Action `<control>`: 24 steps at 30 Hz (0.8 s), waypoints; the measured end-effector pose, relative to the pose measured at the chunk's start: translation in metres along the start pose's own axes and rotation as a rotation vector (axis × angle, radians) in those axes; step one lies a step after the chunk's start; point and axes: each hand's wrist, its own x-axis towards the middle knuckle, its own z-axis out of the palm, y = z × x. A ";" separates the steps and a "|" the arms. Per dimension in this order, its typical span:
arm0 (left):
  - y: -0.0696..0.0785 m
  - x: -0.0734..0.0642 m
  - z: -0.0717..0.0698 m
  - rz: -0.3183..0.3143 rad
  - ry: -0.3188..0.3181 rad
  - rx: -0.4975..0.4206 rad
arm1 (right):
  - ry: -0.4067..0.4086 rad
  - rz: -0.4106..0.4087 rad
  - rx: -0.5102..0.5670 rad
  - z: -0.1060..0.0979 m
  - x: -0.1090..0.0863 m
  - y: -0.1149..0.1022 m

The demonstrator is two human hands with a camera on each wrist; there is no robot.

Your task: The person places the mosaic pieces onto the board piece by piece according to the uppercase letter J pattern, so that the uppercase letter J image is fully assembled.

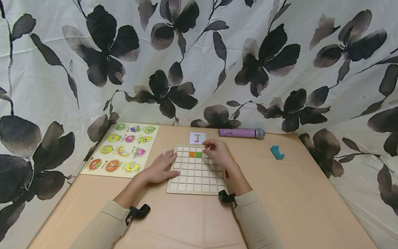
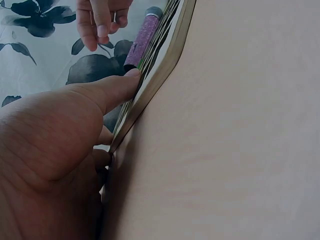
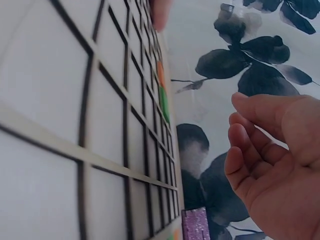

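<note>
A pale wooden grid board (image 1: 196,190) lies on the table, its cells mostly white. Near its top, an orange square (image 1: 192,154) and a green square (image 1: 198,154) sit side by side in the grid. My left hand (image 1: 161,168) rests at the board's left edge with fingers spread, the thumb touching the rim. Over the upper right of the board hovers my right hand (image 1: 219,152). In the right wrist view its fingers (image 3: 239,137) are loosely bent, and nothing shows between them. Just behind the board lies a small pattern card (image 1: 197,138).
A purple glittery microphone (image 1: 237,133) lies along the back edge. Fruit pictures cover a yellow sheet (image 1: 122,148) at the left. A teal block (image 1: 276,153) sits to the right. Partly hidden by the right forearm, a red piece (image 1: 227,174) is beside the board.
</note>
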 end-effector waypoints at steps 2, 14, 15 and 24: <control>-0.001 0.001 0.000 0.000 0.000 0.005 | -0.002 -0.016 -0.011 -0.004 0.000 0.000; -0.002 0.000 0.000 -0.003 -0.001 0.003 | 0.071 0.002 -0.006 -0.029 -0.002 0.009; -0.002 0.000 0.001 -0.002 -0.001 0.004 | 0.078 0.001 -0.010 -0.031 -0.002 0.011; 0.000 0.000 0.000 -0.002 0.001 0.004 | 0.076 0.062 -0.012 -0.051 -0.007 0.023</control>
